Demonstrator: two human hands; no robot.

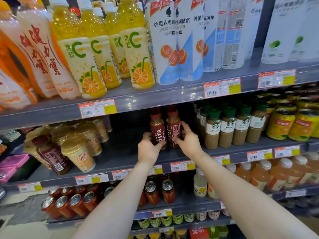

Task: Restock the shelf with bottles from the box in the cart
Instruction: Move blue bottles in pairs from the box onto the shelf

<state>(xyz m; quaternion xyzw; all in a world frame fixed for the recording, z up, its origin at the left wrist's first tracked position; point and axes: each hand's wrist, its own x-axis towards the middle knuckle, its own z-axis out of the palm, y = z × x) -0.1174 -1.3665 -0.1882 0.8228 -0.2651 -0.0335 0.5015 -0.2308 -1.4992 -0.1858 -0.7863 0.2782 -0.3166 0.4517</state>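
Observation:
Two dark red Costa coffee bottles stand side by side on the middle grey shelf [124,152]. My left hand [149,149] is wrapped around the lower part of the left bottle [157,128]. My right hand [189,141] grips the right bottle [173,126], with its label's text side facing me. Behind each bottle another red cap shows. The cart and the box are out of view.
Starbucks latte bottles [227,126] stand just right of my right hand, yellow cans further right. Milk tea cups [81,152] and a tilted dark red bottle [51,154] sit to the left. Juice and electrolyte bottles fill the shelf above; red cans [69,204] sit below.

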